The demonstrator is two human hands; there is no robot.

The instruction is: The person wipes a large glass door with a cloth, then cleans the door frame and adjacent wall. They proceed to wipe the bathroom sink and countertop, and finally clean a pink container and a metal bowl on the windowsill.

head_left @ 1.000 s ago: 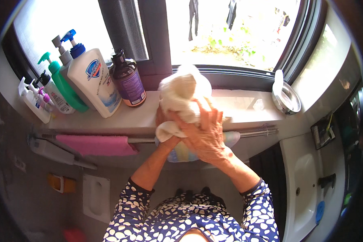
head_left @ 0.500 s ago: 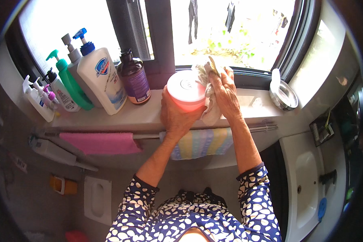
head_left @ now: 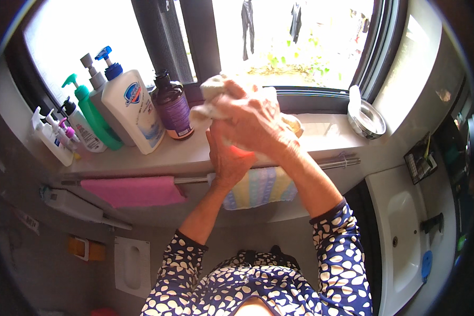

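My left hand [head_left: 228, 162] grips a round pink container [head_left: 240, 152] above the windowsill, fingers wrapped round its side. Most of the container, its top included, is hidden behind my right hand [head_left: 255, 120]. That hand is closed on a whitish cloth [head_left: 204, 112] and lies across the container, slightly blurred by motion. A loose end of the cloth sticks out at the left, close to a dark pump bottle with a purple label [head_left: 176, 111].
Several pump bottles, a large white one [head_left: 134, 108] among them, crowd the sill's left. A metal bowl [head_left: 371, 126] sits at its right end. Below hang a pink towel [head_left: 131, 191] and a striped towel [head_left: 258, 189] on a rail. A washbasin [head_left: 376, 210] stands at right.
My right hand has swept the cloth leftward from the container's right edge across its top, now covering it. My left hand keeps its hold.
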